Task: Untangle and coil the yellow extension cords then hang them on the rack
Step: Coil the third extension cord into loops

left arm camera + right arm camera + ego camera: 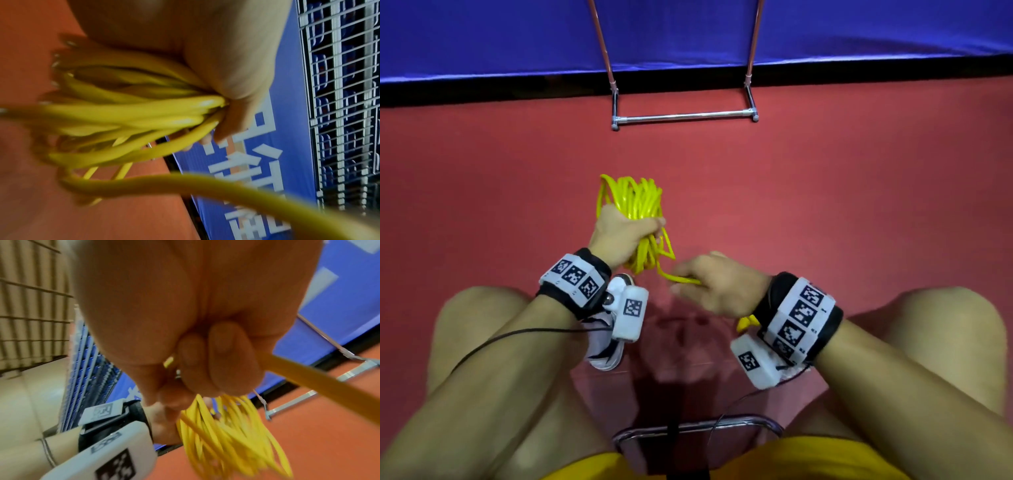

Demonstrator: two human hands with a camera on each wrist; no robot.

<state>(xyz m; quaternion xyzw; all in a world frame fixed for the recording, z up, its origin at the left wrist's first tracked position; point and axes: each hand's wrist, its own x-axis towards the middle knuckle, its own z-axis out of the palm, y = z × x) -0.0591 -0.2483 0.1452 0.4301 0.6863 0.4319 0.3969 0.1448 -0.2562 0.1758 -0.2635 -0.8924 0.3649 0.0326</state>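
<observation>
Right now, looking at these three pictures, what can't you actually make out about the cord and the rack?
- Rack: head view's top edge cuts off its upper part, so no hanging bar shows.
- Coil of yellow cord: the left hand covers its middle; loop count unclear, and motion blur smears the loops in both wrist views.
- Cord strand: its run through the right hand is hidden by curled fingers.
- Plug ends: none identifiable.

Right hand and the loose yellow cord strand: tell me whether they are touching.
Touching. The right wrist view shows the right hand with fingers curled round the loose cord strand; the head view shows that strand running from its grip toward the coil.
</observation>
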